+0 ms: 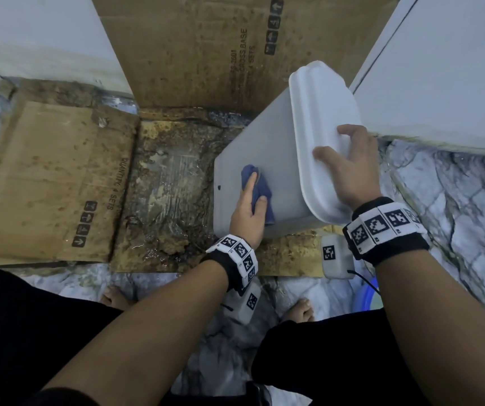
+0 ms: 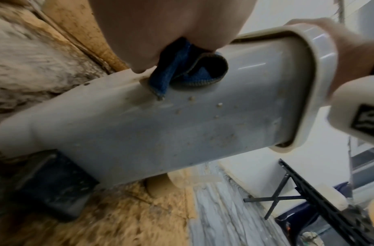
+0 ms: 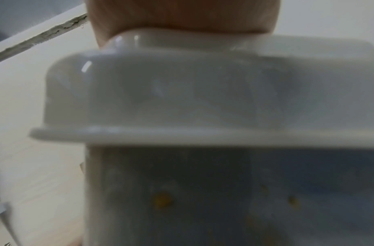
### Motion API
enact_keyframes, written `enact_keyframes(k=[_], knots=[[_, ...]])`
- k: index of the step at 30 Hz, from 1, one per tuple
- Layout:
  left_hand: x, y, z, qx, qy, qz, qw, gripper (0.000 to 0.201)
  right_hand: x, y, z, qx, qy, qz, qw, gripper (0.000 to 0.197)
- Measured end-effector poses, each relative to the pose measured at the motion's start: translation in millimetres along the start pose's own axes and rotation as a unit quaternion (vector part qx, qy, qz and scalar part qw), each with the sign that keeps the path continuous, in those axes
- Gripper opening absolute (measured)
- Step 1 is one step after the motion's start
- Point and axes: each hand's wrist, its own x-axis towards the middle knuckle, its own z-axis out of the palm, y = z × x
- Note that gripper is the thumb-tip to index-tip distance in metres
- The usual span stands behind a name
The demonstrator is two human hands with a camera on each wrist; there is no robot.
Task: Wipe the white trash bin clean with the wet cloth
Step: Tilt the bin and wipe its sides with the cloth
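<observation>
Bin: one tall white plastic trash bin with a rounded white lid; it is tipped over at a slant, base toward the soiled cardboard, lid end raised toward the person's right; a black pedal block shows at its base in the left wrist view.
Cloth: one crumpled blue wet cloth; it lies flat on the bin's upturned broad side, about midway along.
Left hand: the left hand presses the cloth to the bin; fingers fairly straight over the cloth, thumb at its edge.
Right hand: the right hand grips the lid end, fingers spread and curled over the lid's rim; it steadies the tilted bin.
Progress: judged midway; the upturned side looks mostly clean in the head view; the side seen from the wrists carries several small brown specks, so that face is left to do; the lid looks glossy, but whether it has been wiped I cannot tell.
Surroundings: two flattened brown cardboard sheets on the floor, one more leaning on the wall behind; wet brown muck lies between them; grey marbled floor to the right; two bare feet below.
</observation>
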Motion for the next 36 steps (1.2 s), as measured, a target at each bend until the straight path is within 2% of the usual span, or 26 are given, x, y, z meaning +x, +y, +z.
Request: enact_keyframes(k=[6, 15, 25, 28, 31, 33, 36], knots=[[13, -41, -20, 0.038, 0.009, -0.081, 0.996, 0.049, 1, 4, -2, 0.016, -0.001, 0.005, 1.000, 0.060], [36, -75, -45, 0.071, -0.012, -0.218, 0.973, 0.051, 6, 11, 0, 0.042, 0.010, 0.008, 0.999, 0.051], [51, -77, -69, 0.108, 0.000, -0.272, 0.956, 0.049, 7, 8, 2, 0.033, 0.016, -0.001, 0.999, 0.052], [47, -71, -74, 0.141, -0.003, -0.269, 0.953, 0.034, 6, 8, 1, 0.030, 0.016, -0.001, 0.999, 0.055], [57, -37, -70, 0.137, 0.092, -0.234, 0.958, 0.027, 5, 7, 0, 0.025, 0.018, -0.006, 1.000, 0.056], [68, -7, -59, 0.071, 0.114, -0.173, 0.976, 0.036, 3, 5, 0, 0.017, 0.019, -0.012, 1.000, 0.058], [71, 40, -40, 0.006, 0.070, -0.083, 0.994, 0.049, 2, 3, 1, 0.014, 0.018, -0.019, 1.000, 0.059]])
